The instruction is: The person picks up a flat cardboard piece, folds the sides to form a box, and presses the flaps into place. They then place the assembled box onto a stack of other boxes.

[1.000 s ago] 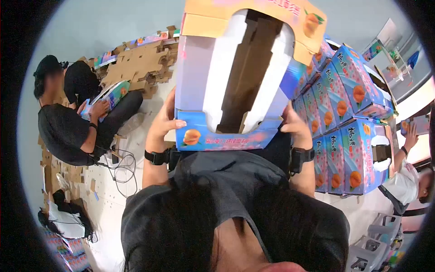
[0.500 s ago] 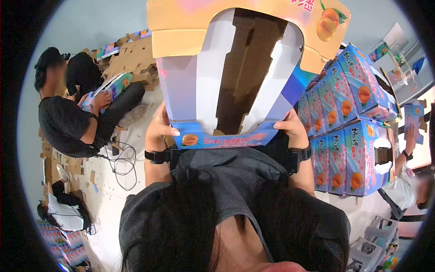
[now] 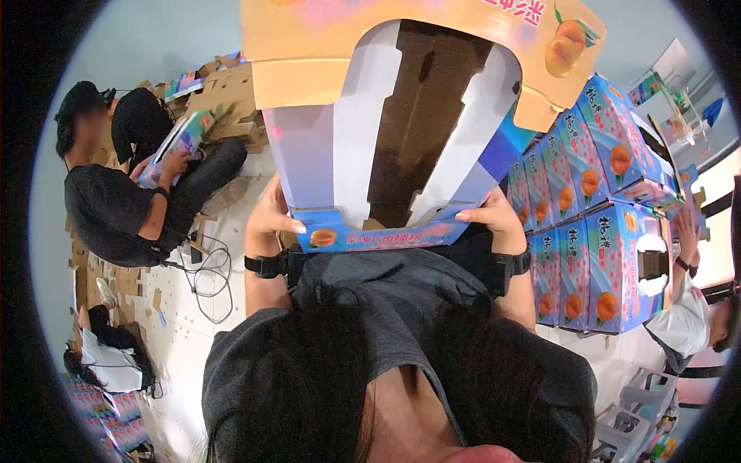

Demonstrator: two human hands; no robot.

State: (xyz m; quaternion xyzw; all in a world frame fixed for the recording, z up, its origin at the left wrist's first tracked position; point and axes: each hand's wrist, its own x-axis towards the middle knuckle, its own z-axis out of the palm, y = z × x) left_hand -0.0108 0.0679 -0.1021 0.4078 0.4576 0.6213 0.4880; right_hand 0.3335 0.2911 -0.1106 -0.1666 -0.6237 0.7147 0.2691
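Observation:
Before my chest stands a colourful cardboard carton point(image 3: 370, 239), printed with apricots, with an orange upper panel and a large cut-out showing its brown and white inside. My left hand point(image 3: 272, 214) grips the near left corner, thumb on the blue front strip. At the right corner, my right hand point(image 3: 498, 216) holds the same strip, its thumb over the edge. The fingers of both hands are largely hidden behind the carton's sides. A dark band circles each wrist.
Stacked printed cartons point(image 3: 610, 262) stand close on my right. Left, a seated person point(image 3: 116, 201) handles a folded carton beside flat cardboard point(image 3: 220, 96). A cable point(image 3: 212, 285) lies on the floor. Another person point(image 3: 687, 316) works at far right, near grey stools point(image 3: 625, 424).
The carton has tilted slightly and its orange panel has spread a little wider. My right thumb has slid left along the strip. The seated person's carton has turned more upright.

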